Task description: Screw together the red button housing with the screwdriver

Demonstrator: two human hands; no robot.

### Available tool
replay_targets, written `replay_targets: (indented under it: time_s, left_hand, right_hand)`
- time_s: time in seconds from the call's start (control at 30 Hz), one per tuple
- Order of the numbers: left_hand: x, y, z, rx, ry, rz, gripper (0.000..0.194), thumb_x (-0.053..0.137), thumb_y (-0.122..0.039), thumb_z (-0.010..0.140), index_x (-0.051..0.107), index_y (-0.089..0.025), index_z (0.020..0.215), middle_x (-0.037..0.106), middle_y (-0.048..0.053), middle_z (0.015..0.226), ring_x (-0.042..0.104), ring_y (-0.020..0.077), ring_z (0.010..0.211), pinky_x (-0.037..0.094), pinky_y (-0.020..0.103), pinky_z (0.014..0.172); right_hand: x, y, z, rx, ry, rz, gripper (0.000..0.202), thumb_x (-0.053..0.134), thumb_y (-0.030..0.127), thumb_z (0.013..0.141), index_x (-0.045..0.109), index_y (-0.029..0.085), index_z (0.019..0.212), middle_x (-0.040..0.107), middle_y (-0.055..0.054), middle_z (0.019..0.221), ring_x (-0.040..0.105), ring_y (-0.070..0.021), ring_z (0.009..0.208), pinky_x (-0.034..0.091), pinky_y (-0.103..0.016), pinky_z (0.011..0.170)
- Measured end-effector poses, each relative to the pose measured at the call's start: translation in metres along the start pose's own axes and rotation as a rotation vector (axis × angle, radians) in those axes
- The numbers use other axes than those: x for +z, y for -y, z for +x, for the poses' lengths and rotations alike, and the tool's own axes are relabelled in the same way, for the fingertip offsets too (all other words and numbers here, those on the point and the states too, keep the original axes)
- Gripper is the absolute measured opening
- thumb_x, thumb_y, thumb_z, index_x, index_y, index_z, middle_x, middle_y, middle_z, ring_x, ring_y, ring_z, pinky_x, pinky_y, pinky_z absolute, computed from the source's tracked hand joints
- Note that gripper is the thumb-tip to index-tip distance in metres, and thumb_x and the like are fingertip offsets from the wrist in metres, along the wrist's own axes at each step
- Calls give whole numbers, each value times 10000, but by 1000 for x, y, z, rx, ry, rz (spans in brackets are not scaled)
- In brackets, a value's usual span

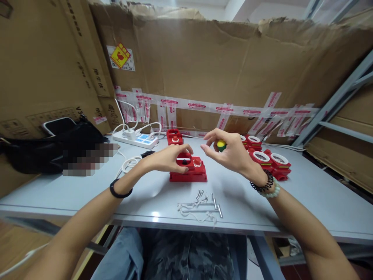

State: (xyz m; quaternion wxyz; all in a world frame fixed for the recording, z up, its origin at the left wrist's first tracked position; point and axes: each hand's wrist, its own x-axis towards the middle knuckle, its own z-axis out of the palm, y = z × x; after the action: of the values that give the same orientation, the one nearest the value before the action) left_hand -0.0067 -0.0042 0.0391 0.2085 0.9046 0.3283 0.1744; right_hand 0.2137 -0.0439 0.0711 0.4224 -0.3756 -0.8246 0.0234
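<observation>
My left hand (170, 158) reaches over a red plastic housing (189, 179), thumb at its near side and fingers at its far side, closed around the upper part. Between them shows an opening with a black knob; a red button with a white ring (197, 162) sits to the right. To the right, my right hand (230, 149) is raised above the table. Its curled fingers hold a small yellow-and-green rounded thing (222, 146) against the palm, while thumb and forefinger stay apart. Loose screws and metal pins (204, 208) with white string lie nearer to me.
Several red units with white rings (271, 162) stand at the right. Another red housing (174, 137) is behind my left hand. A power strip (136, 139) with white cables and a black bag (52, 147) lie at the left. Cardboard (192, 70) walls the back.
</observation>
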Motion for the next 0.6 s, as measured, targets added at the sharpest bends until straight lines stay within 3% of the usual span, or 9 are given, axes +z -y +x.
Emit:
replay_targets:
  time_s: [0.13,0.3,0.47,0.6]
  left_hand:
    - [5,10,0,-1,67,27,509,642,-364,734,481,-225,1197,604,97,1203,596,262,1062,469,379,878]
    - [10,23,-7,-10,94,-1,893,766,-411,602,331,-236,1361,526,146,1322,573,307,1120,459,406,893]
    - [24,33,1,-28,-27,80,786,690,-382,657,337,-198,1335,551,162,1270,582,318,1082,458,408,855]
    - [36,27,29,-170,-167,261,730,642,-423,689,355,-165,1309,589,188,1201,605,337,1021,448,408,819]
  right_hand:
    - [2,-2,0,6,41,-17,190,628,352,783,600,183,865,660,0,722,520,-97,549,414,-257,564]
    - [-2,-3,0,23,45,-22,208,636,360,778,609,176,871,660,-3,711,533,-103,556,416,-258,560]
    - [-12,-5,4,33,-3,-35,184,621,345,787,618,177,863,655,-7,710,563,-115,596,431,-256,574]
    - [-18,-5,6,29,-40,-35,153,613,316,792,626,174,849,646,-6,697,578,-119,619,446,-259,604]
